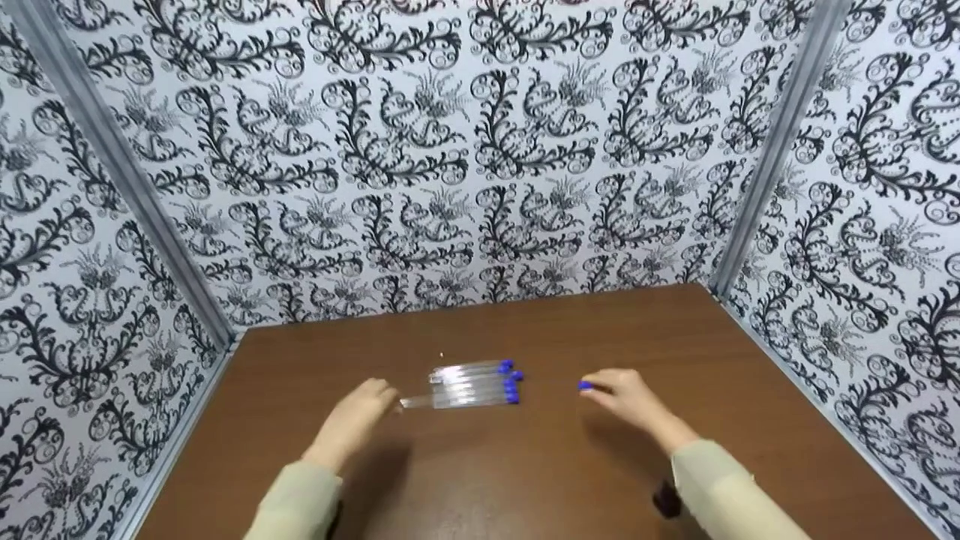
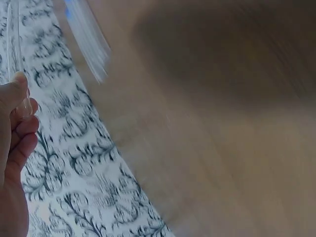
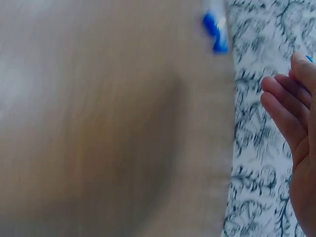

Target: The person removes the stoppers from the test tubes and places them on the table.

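My left hand (image 1: pixel 361 420) pinches one end of a clear test tube (image 2: pixel 14 44) between thumb and fingers. In the head view the tube's free end points right, overlapping a row of tubes. A small blue cap (image 1: pixel 585 385) is pinched between thumb and fingertips of my right hand (image 1: pixel 626 397), apart from the left hand. In the right wrist view only a sliver of this cap shows behind the thumb. Between the hands, several clear test tubes (image 1: pixel 469 386) lie side by side on the table, their blue caps (image 1: pixel 511 390) toward the right.
The brown wooden table (image 1: pixel 525 472) is bounded by patterned walls (image 1: pixel 465 187) at the back and sides. A tiny pale speck (image 1: pixel 442 354) lies behind the tubes. Under my right forearm shows a dark object (image 1: pixel 666 499).
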### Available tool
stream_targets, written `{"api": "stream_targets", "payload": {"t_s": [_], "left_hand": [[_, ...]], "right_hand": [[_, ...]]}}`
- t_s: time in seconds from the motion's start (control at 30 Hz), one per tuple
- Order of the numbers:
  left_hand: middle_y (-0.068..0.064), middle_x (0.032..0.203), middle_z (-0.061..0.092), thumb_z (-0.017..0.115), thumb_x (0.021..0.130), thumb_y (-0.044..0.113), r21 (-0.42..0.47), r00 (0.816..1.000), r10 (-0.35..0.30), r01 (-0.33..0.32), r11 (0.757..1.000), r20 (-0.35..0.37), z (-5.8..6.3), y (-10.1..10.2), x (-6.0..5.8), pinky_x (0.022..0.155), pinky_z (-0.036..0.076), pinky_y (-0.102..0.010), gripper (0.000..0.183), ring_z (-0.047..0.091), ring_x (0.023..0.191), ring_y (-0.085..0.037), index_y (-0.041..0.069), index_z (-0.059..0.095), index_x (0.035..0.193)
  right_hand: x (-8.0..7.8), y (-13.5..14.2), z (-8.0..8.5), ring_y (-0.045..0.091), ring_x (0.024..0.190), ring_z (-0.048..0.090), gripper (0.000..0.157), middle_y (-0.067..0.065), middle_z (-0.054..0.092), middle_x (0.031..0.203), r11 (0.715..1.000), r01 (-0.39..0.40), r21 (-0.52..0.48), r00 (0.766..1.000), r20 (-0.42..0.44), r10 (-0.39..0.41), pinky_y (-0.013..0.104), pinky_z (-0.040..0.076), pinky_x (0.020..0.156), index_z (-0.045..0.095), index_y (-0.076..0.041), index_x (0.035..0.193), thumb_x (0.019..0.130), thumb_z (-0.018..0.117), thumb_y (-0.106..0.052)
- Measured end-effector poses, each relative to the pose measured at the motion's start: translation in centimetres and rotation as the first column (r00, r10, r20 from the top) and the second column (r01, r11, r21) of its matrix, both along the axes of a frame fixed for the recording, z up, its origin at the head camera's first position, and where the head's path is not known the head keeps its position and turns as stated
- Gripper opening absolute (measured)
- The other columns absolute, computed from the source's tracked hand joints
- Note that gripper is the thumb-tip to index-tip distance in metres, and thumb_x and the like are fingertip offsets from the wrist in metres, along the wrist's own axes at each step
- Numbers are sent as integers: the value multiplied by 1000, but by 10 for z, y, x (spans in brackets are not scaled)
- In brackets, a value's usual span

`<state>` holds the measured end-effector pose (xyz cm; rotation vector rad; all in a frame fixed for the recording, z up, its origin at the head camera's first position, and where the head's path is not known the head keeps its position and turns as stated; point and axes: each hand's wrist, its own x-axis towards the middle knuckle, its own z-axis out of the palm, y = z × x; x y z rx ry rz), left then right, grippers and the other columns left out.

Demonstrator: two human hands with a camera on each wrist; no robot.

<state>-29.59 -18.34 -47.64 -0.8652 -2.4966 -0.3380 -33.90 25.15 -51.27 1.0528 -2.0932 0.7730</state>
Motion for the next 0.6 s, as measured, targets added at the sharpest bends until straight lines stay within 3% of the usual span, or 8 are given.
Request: {"api": "stream_targets", "payload": {"t_s": [0.03,0.13,0.27,0.6], "left_hand": [[-4,83,58,71,73,-3,-44,997,-19,16,999,-75,0,-4,-1,74,50,-38,15,56,82,-25,7,62,81],[1,80,53,74,74,0,-48,991,-28,22,999,-128,0,-8,-4,69,47,-32,18,52,78,-19,11,61,80],[2,81,53,73,80,5,-25,995,-23,20,999,-97,-2,-5,-3,69,48,-32,11,52,78,-18,10,64,84],[2,81,53,75,80,5,24,996,-2,4,1000,-88,-6,-2,-1,69,48,-32,12,52,79,-19,9,66,86]], "right_hand": [[1,4,1,21,69,66,20,8,71,80,1000,14,-4,1000,22,-14,32,53,61,73,0,87,68,80,5],[1,7,3,20,73,67,16,6,71,84,1000,31,2,993,115,-31,33,54,63,73,-1,92,76,77,2],[2,3,1,18,73,66,14,5,71,84,1000,7,20,987,157,-10,32,54,63,73,-1,93,79,76,-1],[6,-2,1,17,74,66,15,4,71,84,1000,27,-17,976,216,-23,35,55,64,73,0,93,79,75,0]]}}
